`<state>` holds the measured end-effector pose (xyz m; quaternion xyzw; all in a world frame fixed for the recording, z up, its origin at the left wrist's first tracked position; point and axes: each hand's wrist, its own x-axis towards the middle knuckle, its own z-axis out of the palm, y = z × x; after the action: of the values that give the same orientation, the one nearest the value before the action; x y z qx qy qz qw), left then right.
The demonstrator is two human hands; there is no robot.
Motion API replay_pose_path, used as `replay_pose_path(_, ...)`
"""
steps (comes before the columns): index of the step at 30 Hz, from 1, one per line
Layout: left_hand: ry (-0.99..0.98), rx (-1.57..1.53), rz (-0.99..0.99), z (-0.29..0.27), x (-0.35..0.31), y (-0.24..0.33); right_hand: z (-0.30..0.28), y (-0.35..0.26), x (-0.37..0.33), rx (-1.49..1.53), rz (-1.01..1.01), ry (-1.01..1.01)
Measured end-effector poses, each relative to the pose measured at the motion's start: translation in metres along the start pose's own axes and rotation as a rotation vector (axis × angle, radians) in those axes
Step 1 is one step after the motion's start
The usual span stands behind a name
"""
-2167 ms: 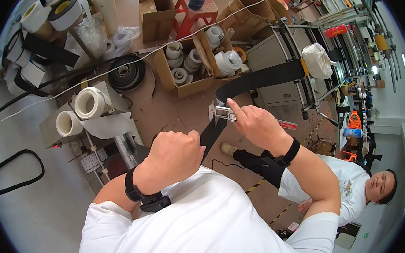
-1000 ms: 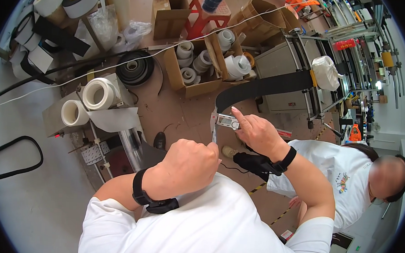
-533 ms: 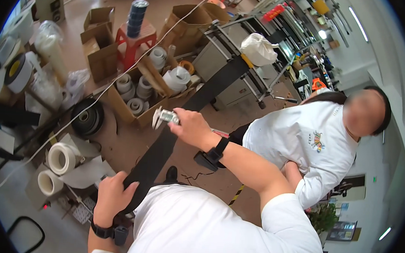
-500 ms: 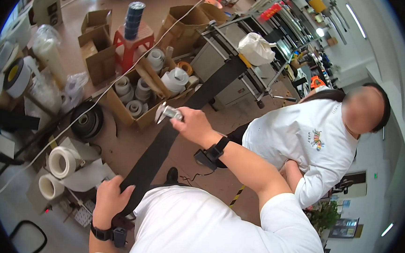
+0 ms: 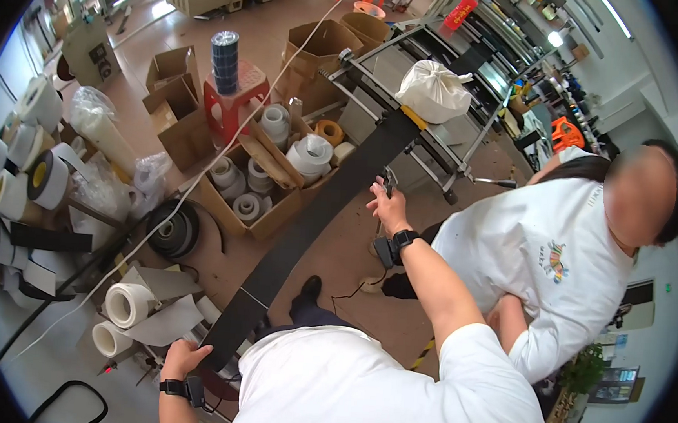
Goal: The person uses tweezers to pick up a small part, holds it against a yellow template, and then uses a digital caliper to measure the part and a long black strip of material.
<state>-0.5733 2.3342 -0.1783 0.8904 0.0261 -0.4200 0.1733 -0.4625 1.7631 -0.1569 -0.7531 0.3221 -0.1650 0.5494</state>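
Observation:
A long black strip (image 5: 297, 244) slopes from the machine frame at the far right down to my left side, with a thin pale line across its near part. My left hand (image 5: 182, 358) grips the left edge near its lower end, thumb on the edge, the other fingers partly hidden. To the right of the strip, my right hand (image 5: 390, 209) holds a caliper (image 5: 389, 181), its metal jaws pointing away from me. Some fingers of that hand are spread, and the caliper stands apart from the strip.
The machine frame (image 5: 363, 97) carries a white bag (image 5: 435, 92). A carton of rolls (image 5: 253, 229), a red stool (image 5: 232, 108) and white rolls (image 5: 130, 304) stand leftward. A cable (image 5: 191, 189) crosses the view. A person in white (image 5: 534, 233) stands close on my right.
My right hand has moved away and to the right with the caliper, off the strip. The strip's pale line now shows. My left hand stays at the strip's near end.

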Motion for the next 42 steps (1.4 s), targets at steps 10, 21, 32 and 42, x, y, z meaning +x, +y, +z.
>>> replay_pose_path(10, 0.370, -0.085, 0.269, -0.022, 0.083, 0.132, 0.008, -0.003, 0.008, 0.280, -0.033, -0.145)
replay_pose_path(21, -0.056, -0.632, 0.620, -0.070, 0.112, 0.409, -0.042, -0.071, -0.002, 0.180, 0.034, -0.236)
replay_pose_path(32, 0.664, 0.032, 0.911, -0.076, 0.060, 0.413, -0.071, -0.168, 0.012, -0.775, -1.001, -0.203)
replay_pose_path(42, 0.596, -0.072, 1.028, -0.091, 0.052, 0.414, -0.025, -0.235, 0.008, -1.382, -0.985, -0.439)
